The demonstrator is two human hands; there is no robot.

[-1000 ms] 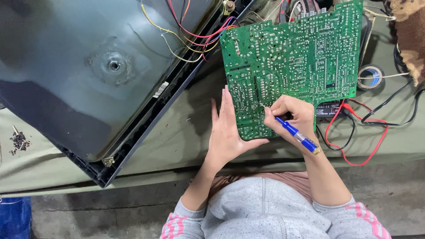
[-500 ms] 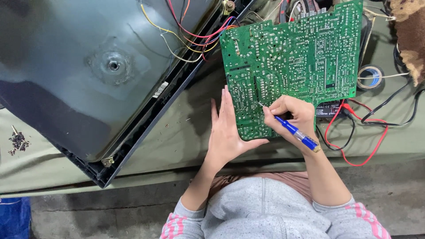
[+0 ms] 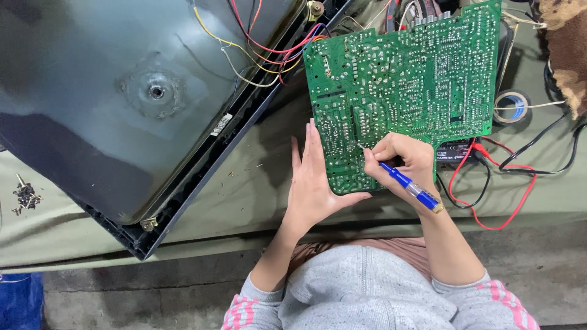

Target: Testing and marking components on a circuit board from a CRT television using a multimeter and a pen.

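Olive-green cloth covers the counter, whose near edge runs just above the person's grey sweatshirt with pink-striped cuffs.

Nearest that edge, the left hand lies flat with fingers straight and close together, its palm against the near left corner of the large green printed circuit board, thumb tucked under the board's near edge. Just beside it, the right hand is curled and pinches a blue-handled screwdriver with a clear end like a pen; the tip touches the solder side of the board close to its near edge, while the handle slants back toward the wrist. The board lies solder side up, spreading from both hands toward the far right of the counter.

Under the board's near right corner a dark multimeter shows in part, with red and black test leads looping toward the right edge. Farther out near the right edge sits a roll of tape.

Left of the board, a big dark television tube in its black frame fills the far left of the counter, with red, yellow and white wires running from it to the board's far corner. At the left edge lies a small heap of screws.
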